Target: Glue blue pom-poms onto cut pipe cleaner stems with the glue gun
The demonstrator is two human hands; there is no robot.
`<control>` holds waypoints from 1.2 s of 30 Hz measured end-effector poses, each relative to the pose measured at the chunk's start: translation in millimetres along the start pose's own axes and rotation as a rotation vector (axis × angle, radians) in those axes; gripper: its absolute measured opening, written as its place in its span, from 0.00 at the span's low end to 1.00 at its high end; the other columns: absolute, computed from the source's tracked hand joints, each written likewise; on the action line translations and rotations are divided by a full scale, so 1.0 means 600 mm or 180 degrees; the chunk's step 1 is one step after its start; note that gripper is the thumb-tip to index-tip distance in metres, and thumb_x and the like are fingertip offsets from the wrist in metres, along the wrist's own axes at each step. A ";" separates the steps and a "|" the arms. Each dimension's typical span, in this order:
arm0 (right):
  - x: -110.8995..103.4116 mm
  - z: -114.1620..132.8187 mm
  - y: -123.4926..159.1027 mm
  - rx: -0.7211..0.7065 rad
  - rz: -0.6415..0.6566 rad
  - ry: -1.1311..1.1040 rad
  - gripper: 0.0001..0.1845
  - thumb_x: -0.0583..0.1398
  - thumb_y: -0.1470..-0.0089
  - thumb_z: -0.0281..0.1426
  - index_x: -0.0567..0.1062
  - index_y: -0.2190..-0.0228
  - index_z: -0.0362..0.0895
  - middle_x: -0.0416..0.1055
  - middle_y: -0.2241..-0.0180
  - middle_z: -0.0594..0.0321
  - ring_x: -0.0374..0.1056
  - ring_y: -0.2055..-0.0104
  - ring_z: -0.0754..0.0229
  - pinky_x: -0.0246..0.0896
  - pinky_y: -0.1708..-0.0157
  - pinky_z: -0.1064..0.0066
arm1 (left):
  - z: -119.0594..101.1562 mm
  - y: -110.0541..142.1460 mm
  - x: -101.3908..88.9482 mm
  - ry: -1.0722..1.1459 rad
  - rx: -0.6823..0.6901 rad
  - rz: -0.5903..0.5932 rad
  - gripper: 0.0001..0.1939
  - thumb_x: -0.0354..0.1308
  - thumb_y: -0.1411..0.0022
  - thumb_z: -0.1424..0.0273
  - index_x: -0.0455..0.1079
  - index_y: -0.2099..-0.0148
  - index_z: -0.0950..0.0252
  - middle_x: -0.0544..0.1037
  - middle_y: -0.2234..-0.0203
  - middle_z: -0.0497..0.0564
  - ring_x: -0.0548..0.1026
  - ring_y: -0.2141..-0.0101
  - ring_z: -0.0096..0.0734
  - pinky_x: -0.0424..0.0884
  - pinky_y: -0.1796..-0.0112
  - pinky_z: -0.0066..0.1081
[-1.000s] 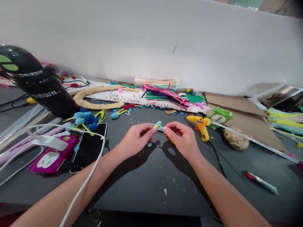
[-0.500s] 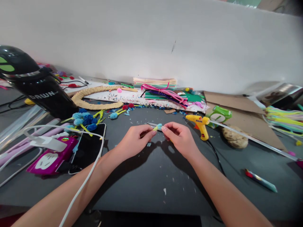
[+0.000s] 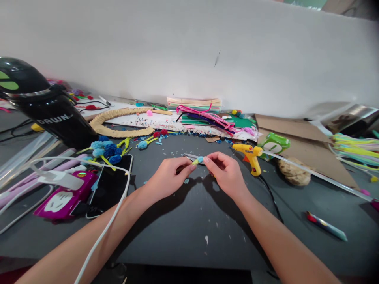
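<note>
Between my two hands is a small piece of fuzzy pipe cleaner point(image 3: 199, 160), yellow-green at its left end and light blue at its right. My left hand point(image 3: 172, 173) pinches the yellow-green end between thumb and forefinger. The light blue end is held in the fingertips of my right hand point(image 3: 224, 172). Just behind the fingers lie scissors point(image 3: 189, 156) on the dark grey table point(image 3: 201, 228), partly covered by the hands. Small light blue scraps point(image 3: 186, 181) are scattered beneath and around them.
A yellow glue gun point(image 3: 251, 156) with its cord stands right, near a green tape dispenser point(image 3: 276, 145) and a round tan object point(image 3: 294, 172). At left are blue fuzzy flowers point(image 3: 106, 151), a phone point(image 3: 109, 185), a magenta power strip point(image 3: 66, 197) and a black bottle point(image 3: 50, 106). A white cable crosses my left forearm.
The piece between my fingertips has turned slightly, and its blue end has dipped a little. Both hands stay in nearly the same place.
</note>
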State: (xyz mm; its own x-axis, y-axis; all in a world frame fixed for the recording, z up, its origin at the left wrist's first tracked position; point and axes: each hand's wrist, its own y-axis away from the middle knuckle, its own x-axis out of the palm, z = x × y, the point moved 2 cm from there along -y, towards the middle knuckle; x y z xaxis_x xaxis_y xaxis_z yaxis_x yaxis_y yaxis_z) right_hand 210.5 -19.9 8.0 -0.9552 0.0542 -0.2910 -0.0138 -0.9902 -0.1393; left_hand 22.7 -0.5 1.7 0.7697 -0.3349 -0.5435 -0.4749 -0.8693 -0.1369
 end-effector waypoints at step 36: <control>-0.012 0.009 0.009 -0.1076 -0.0263 0.0446 0.09 0.60 0.42 0.31 0.78 0.60 0.46 0.72 0.64 0.60 0.69 0.66 0.61 0.66 0.66 0.68 | -0.001 -0.003 -0.010 0.0346 -0.0366 0.0193 0.20 0.51 0.34 0.56 0.69 0.68 0.67 0.65 0.79 0.44 0.61 0.76 0.23 0.56 0.75 0.25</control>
State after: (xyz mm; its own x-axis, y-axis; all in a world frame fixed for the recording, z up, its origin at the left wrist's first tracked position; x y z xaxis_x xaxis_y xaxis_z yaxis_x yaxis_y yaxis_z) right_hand 215.6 -26.1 14.3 -0.9048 0.1726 -0.3892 0.0316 -0.8845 -0.4656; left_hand 19.2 2.8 5.9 0.7857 -0.4198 -0.4543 -0.4746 -0.8802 -0.0074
